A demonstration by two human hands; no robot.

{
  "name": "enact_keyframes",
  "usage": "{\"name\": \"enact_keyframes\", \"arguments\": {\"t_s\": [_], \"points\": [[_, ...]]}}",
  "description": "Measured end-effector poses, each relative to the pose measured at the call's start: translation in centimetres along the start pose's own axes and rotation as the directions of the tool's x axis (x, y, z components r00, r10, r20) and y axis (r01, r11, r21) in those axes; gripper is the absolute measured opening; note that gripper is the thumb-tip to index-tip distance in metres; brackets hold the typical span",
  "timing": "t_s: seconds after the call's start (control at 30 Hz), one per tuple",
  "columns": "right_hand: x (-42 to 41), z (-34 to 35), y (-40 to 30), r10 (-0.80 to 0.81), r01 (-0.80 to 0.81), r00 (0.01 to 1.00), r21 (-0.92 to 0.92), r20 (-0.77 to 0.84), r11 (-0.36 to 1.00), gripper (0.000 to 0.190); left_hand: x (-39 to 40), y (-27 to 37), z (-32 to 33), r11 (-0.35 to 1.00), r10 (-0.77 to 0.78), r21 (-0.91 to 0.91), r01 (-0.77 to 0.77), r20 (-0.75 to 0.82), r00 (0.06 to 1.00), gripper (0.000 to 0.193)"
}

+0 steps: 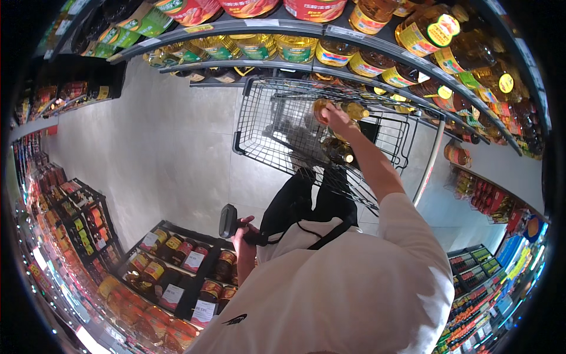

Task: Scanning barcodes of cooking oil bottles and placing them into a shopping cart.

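Note:
My right hand (335, 118) reaches over a wire shopping cart (265, 152), its fingers closed on an amber plastic bottle (321, 110). Beside that hand, inside the cart, lies a bottle of yellow oil (353, 110). A dark bottle with a pale cap (337, 150) rests lower in the cart, below my right wrist. Down at my left side, well away from the cart, my left hand (246, 230) grips the dark handle of a handheld device (228, 221) with a rounded black head. A black cord runs near the handle.
Shelves (292, 26) of large oil bottles curve along the cart's far side. Behind my left arm stands a black display rack (212, 250) with bottles and price cards. More stocked racks (84, 208) line the far left. A hanging bottle-shaped package (457, 155) is at the right shelf end.

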State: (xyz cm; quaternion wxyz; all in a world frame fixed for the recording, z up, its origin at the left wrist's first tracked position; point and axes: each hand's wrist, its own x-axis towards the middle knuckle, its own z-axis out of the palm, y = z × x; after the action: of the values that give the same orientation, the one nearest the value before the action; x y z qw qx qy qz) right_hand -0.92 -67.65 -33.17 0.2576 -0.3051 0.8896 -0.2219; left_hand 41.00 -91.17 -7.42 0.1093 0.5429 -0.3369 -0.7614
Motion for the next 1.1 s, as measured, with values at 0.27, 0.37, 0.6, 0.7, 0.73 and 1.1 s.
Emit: {"name": "enact_keyframes", "arguments": {"t_s": [0.27,0.37,0.6,0.7,0.73,1.1], "points": [[-0.2,-3.0,-1.3,-0.262,0.356,0.924,-0.372,0.279,0.857,0.037,1.4,-1.4,-1.7,0.996,-0.04,-0.082,0.038,-0.016,0.999,0.031],[-1.6,-1.7,-3.1,-0.134,0.167,0.985,-0.418,0.109,0.893,0.036,1.5,-1.6,-2.1,0.995,-0.046,-0.093,0.045,-0.014,0.999,0.03],[-3.0,12.1,-6.6,0.055,-0.013,0.972,0.185,-0.228,0.983,0.03,1.3,-1.6,-3.0,0.993,-0.07,-0.102,0.059,-0.106,0.992,0.033],[1.5,16.9,-1.5,0.737,-0.299,0.672,0.883,-0.074,0.362,0.031,2.3,-0.3,-2.1,0.998,-0.056,0.04,0.056,-0.016,0.998,0.036],[3.3,16.9,-2.4,0.78,-0.241,0.6,0.97,0.178,-0.035,0.031,1.6,-0.3,-2.8,0.999,-0.017,0.046,0.019,-0.041,0.999,0.038],[4.0,9.6,-0.7,0.846,0.422,0.532,0.861,0.019,-0.284,0.012,-0.1,1.6,-2.3,0.998,0.009,0.055,-0.002,-0.133,0.991,0.038]]}}
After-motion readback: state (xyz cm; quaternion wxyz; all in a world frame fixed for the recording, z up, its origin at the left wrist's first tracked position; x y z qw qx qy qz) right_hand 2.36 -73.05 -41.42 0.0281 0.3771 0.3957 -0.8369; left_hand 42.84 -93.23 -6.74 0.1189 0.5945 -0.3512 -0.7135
